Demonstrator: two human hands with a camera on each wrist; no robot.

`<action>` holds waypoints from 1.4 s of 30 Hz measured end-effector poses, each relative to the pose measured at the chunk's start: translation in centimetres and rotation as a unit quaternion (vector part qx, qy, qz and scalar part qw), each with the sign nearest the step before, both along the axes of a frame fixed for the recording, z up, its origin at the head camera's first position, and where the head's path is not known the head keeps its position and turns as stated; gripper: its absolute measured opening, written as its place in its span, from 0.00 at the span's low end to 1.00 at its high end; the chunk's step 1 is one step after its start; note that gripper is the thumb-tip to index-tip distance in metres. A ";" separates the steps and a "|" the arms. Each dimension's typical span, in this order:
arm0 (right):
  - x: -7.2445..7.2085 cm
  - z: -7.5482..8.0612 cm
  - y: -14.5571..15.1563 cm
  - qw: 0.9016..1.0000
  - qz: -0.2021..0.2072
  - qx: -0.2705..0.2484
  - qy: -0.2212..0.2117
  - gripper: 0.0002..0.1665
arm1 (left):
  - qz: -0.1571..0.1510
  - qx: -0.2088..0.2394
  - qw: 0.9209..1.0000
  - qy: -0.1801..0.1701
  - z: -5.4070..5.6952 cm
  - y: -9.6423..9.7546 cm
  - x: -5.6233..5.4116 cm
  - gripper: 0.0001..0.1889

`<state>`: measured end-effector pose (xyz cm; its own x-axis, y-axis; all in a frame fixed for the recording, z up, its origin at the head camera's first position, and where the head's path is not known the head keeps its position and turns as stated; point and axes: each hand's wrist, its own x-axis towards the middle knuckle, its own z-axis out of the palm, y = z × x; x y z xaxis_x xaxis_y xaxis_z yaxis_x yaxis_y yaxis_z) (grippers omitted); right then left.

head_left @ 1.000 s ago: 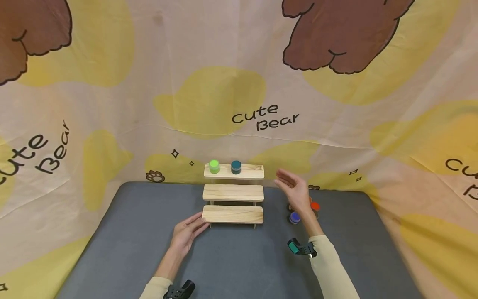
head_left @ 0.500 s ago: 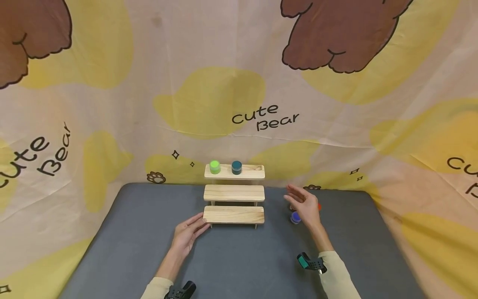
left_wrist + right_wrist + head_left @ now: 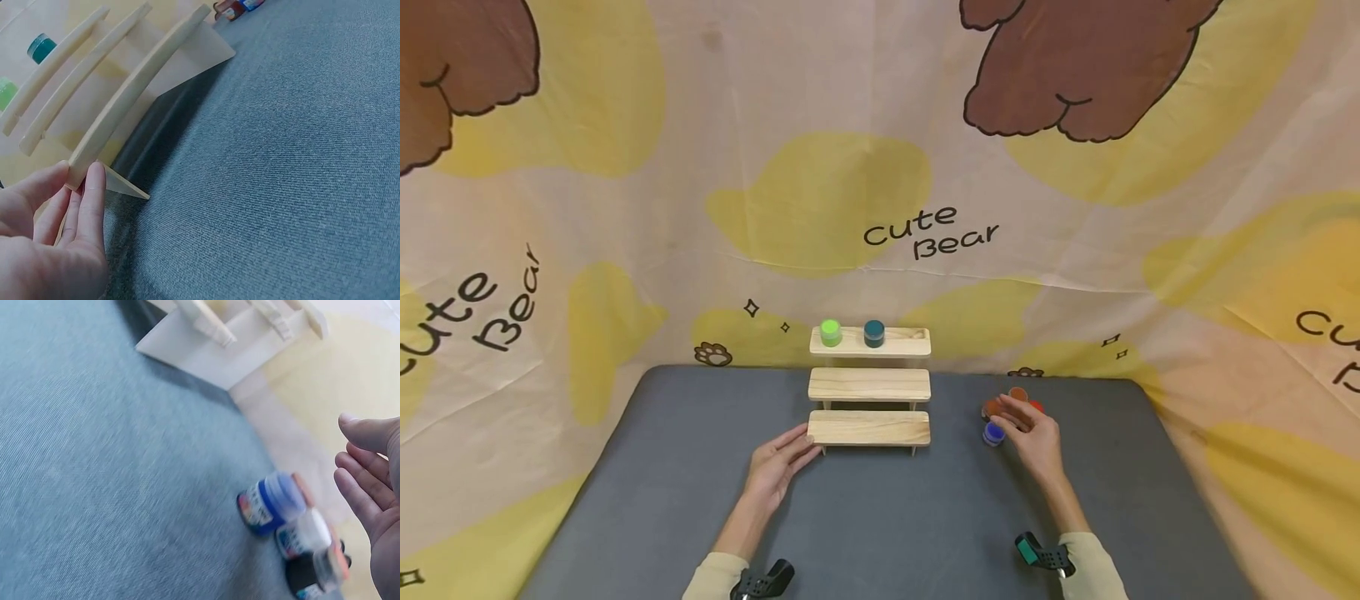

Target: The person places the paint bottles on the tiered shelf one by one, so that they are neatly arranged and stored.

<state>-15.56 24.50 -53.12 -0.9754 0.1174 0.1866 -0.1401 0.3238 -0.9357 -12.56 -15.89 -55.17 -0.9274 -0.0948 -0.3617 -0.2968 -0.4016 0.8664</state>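
Ribbed cloth [image 3: 269, 150]; left grip [image 3: 769, 471] pinches tiered wooden stand [image 3: 868, 428].

The surface [image 3: 880, 517] is spanning the lower part of the head frame, with the cloth [image 3: 805, 92] hanging behind it. A stepped stand [image 3: 869, 385] is standing near the centre. Its top step [image 3: 906, 342] is bearing two jars: an end jar [image 3: 831, 333] is sitting toward the left end, and a middle jar [image 3: 874, 334] is sitting right of it, apart. The left hand [image 3: 771, 475] is holding the left end of the lowest step [image 3: 869, 428]. Well right of the stand, a jar group [image 3: 990, 408] is resting on the surface, its front jar [image 3: 994, 434] lying nearest the viewer. The right hand [image 3: 1036, 437] is partly covering that group.
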 end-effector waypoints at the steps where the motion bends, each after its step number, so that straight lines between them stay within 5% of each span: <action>1: 0.1 -0.2 0.1 1.000 0.000 0.002 0.000 0.25 | 0.002 0.001 1.000 -0.001 0.0 0.0 0.0 0.25; 15: 1.3 -2.5 1.0 1.000 -0.016 -0.017 0.016 0.23 | 0.001 0.002 1.000 0.001 -0.1 -0.1 0.0 0.27; 32: 1.6 -4.6 1.0 0.999 -0.023 -0.015 -0.018 0.25 | -0.001 0.003 1.000 0.000 -0.3 -0.1 0.0 0.26; 38: 1.5 -4.5 0.5 0.999 -0.021 -0.015 -0.028 0.27 | 0.003 0.004 1.000 0.000 -0.3 0.0 -0.1 0.26; 42: 1.7 -3.2 -0.3 1.000 -0.012 -0.010 -0.022 0.27 | 0.007 0.005 1.000 0.000 -0.3 0.1 -0.2 0.25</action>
